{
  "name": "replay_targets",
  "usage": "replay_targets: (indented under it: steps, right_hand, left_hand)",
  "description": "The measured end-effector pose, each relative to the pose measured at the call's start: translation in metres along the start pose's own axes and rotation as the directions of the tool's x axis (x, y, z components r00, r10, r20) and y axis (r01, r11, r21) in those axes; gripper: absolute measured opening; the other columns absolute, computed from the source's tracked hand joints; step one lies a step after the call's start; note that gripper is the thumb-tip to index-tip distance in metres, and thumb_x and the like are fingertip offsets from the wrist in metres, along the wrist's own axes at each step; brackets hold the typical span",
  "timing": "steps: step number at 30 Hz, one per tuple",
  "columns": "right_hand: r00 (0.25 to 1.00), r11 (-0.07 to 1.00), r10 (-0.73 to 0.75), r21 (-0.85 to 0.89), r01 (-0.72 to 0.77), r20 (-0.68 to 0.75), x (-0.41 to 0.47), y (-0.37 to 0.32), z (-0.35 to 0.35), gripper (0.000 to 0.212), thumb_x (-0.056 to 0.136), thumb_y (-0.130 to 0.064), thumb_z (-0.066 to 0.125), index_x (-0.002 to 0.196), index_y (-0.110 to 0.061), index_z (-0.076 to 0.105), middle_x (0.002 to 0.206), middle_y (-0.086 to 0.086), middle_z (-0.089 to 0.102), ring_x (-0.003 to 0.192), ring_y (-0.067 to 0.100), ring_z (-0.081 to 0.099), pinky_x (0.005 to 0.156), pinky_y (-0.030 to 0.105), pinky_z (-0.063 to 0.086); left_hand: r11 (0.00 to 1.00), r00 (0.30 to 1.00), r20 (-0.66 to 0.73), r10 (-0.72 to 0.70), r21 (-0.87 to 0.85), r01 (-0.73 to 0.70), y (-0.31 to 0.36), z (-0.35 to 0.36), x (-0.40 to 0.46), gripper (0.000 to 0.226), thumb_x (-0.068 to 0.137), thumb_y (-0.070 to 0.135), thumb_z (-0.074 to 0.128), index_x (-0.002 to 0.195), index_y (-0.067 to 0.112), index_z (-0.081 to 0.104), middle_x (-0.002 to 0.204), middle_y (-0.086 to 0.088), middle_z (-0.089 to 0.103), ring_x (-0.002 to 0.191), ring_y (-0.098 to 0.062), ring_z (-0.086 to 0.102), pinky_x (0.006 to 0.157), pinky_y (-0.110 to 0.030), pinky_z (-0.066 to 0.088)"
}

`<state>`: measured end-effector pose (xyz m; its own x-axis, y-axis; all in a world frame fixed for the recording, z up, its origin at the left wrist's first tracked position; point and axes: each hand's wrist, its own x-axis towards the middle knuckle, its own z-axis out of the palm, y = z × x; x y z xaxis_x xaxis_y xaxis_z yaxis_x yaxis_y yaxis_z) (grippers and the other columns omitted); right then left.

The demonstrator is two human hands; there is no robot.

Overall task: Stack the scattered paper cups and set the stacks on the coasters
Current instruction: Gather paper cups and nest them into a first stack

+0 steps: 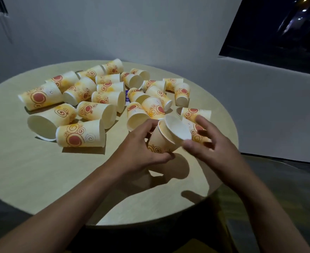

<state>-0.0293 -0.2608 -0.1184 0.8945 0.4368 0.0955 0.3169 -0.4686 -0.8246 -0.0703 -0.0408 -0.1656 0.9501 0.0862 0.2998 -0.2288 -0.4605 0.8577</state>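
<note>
Several yellow paper cups with red swirl prints lie on their sides across the round table [41,179]. My left hand [141,148] grips one cup [159,141], tilted, mouth up and to the right, just above the table. My right hand [210,143] holds a second cup [181,129] with its base at the first cup's mouth, slightly entered. A small purple thing [127,96], perhaps a coaster, shows between cups in the middle of the pile, mostly hidden.
The cups spread from the far left [39,97] to the far right [181,92] of the tabletop. A large cup [81,134] lies near my left hand. A grey wall stands behind, and a dark window [278,33] at upper right.
</note>
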Motion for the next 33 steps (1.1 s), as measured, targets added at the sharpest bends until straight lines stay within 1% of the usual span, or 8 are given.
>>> replay_targets:
  steps: [4,7,11,14,18,23,29,33]
  right_hand:
    - [0.982,0.967,0.016,-0.246,-0.064,-0.190,0.014,0.027,-0.016,0.069,0.089,-0.063,0.062,0.151,-0.036,0.044,0.152,-0.006,0.049,0.125,0.007,0.048,0.081,0.028,0.044]
    - [0.984,0.748,-0.058,-0.660,-0.068,-0.167,0.034,0.036,-0.001,0.072,0.089,-0.051,0.071,0.151,-0.031,0.040,0.155,-0.001,0.047,0.131,0.022,0.043,0.101,0.046,0.041]
    - [0.987,0.621,-0.076,-0.781,-0.065,-0.142,0.043,0.043,0.010,0.080,0.086,-0.057,0.071,0.153,-0.027,0.039,0.144,0.005,0.051,0.120,0.025,0.048,0.097,0.042,0.043]
    - [0.985,0.759,-0.014,-0.643,-0.101,-0.171,0.038,0.047,0.006,0.074,0.084,-0.056,0.074,0.146,-0.029,0.045,0.132,0.001,0.052,0.111,0.017,0.054,0.087,0.036,0.055]
    - [0.979,0.996,0.081,-0.030,-0.089,-0.189,0.032,0.041,-0.009,0.049,0.083,-0.043,0.080,0.121,-0.036,0.051,0.115,-0.019,0.061,0.102,0.005,0.064,0.072,0.024,0.057]
    - [0.979,0.752,0.103,0.659,0.038,-0.174,0.033,0.026,-0.010,0.061,0.075,-0.034,0.080,0.130,-0.019,0.059,0.127,0.003,0.071,0.122,0.023,0.067,0.104,0.043,0.051]
    - [0.986,0.894,0.124,0.418,-0.161,0.114,0.032,0.019,0.006,0.083,0.068,-0.067,0.071,0.142,-0.033,0.053,0.138,-0.006,0.062,0.123,0.016,0.062,0.099,0.038,0.048]
    - [0.964,0.967,0.141,0.241,-0.085,-0.227,0.045,0.027,-0.011,0.058,0.086,-0.065,0.057,0.132,-0.031,0.062,0.137,-0.001,0.062,0.124,0.023,0.058,0.086,0.037,0.049]
  left_hand:
    - [1.000,0.999,-0.046,-0.018,-0.006,0.018,-0.001,-0.004,-0.001,0.069,0.058,0.057,0.082,0.118,0.051,0.048,0.108,0.025,0.056,0.098,0.011,0.052,0.064,-0.006,0.045]
    - [1.000,0.998,-0.065,-0.007,0.002,0.008,0.001,-0.003,-0.001,0.066,0.058,0.057,0.082,0.115,0.050,0.049,0.105,0.025,0.057,0.097,0.010,0.053,0.065,-0.007,0.046]
    - [1.000,0.999,-0.053,0.006,0.027,-0.005,-0.001,-0.001,-0.003,0.074,0.061,0.055,0.082,0.125,0.041,0.049,0.110,0.024,0.054,0.101,0.011,0.051,0.066,-0.005,0.045]
    - [1.000,0.998,-0.061,0.003,0.030,-0.001,-0.001,-0.002,-0.004,0.076,0.061,0.053,0.082,0.128,0.039,0.048,0.112,0.024,0.053,0.101,0.013,0.049,0.065,-0.005,0.044]
    - [0.999,0.998,-0.052,-0.025,0.045,0.027,-0.001,-0.002,-0.003,0.076,0.061,0.054,0.082,0.128,0.040,0.047,0.114,0.021,0.054,0.100,0.008,0.052,0.065,-0.006,0.046]
    - [0.995,0.997,-0.048,-0.058,0.075,0.061,0.002,0.003,-0.003,0.076,0.062,0.052,0.083,0.127,0.043,0.045,0.115,0.022,0.052,0.099,0.005,0.054,0.064,-0.007,0.048]
    - [0.996,0.996,-0.065,-0.057,0.063,0.061,0.003,0.001,-0.002,0.077,0.061,0.052,0.084,0.127,0.039,0.047,0.113,0.020,0.055,0.100,0.008,0.052,0.065,-0.008,0.046]
    - [0.993,0.994,-0.073,-0.085,0.071,0.091,0.001,-0.003,-0.002,0.077,0.061,0.056,0.082,0.127,0.044,0.044,0.109,0.026,0.053,0.097,0.011,0.052,0.061,-0.007,0.044]
